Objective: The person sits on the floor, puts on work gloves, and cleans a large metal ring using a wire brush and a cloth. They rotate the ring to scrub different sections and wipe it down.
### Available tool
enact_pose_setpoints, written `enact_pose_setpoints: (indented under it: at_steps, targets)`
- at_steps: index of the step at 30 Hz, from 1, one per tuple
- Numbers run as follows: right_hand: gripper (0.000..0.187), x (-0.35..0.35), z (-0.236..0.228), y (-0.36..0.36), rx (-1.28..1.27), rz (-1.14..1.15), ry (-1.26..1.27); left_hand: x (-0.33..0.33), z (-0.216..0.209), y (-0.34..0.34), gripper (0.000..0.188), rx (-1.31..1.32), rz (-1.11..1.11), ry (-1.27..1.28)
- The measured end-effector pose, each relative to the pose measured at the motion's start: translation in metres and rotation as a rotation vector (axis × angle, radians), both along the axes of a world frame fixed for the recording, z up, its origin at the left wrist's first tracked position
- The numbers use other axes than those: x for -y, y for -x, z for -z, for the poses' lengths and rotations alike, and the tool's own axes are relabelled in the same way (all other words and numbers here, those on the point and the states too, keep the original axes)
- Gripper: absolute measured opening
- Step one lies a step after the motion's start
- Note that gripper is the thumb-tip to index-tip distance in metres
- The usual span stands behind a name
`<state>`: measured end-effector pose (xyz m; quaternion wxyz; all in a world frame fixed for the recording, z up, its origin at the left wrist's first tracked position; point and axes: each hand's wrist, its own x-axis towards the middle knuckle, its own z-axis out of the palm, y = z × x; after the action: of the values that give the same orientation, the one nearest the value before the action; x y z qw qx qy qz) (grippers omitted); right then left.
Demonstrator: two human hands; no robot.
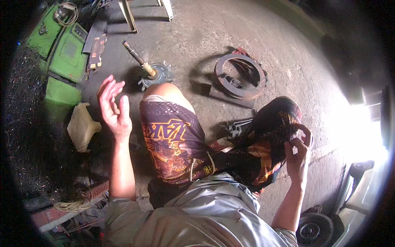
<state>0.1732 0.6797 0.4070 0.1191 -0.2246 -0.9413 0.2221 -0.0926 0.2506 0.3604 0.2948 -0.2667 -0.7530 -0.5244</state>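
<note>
My left hand [115,109] is raised to the left of my left knee. Its palm is turned up, with the fingers loosely bent, the thumb apart and nothing held. By the outer side of my right leg, my right hand [299,146] has loosely curled fingers with gaps between them. It is close to the dark patterned shorts [267,154], and nothing shows in its grasp. Ahead of my left knee, a metal shaft [140,59] rises at a tilt from a round lobed metal hub [161,75] on the floor. A flat metal ring [220,68] lies farther right.
Dark block-like pieces [230,96] sit under the ring, near a red cloth [241,51]. Metal tools [236,127] lie between my legs. Green machinery [68,55] and a beige piece [82,127] flank my left. Stool legs [128,16] stand ahead; a wheel [314,230] is behind right.
</note>
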Motion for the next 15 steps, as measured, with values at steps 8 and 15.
enact_pose_setpoints:
  at_steps: [8, 15]
  targets:
    - [0.012, 0.011, -0.032, -0.056, 0.090, 0.041, 0.052, -0.018, -0.018, 0.006, 0.025, -0.053, -0.007, 0.078]
    - [0.043, -0.054, -0.054, -0.036, -0.468, 0.287, 0.241, -0.007, -0.055, 0.009, 0.016, -0.092, 0.099, 0.154]
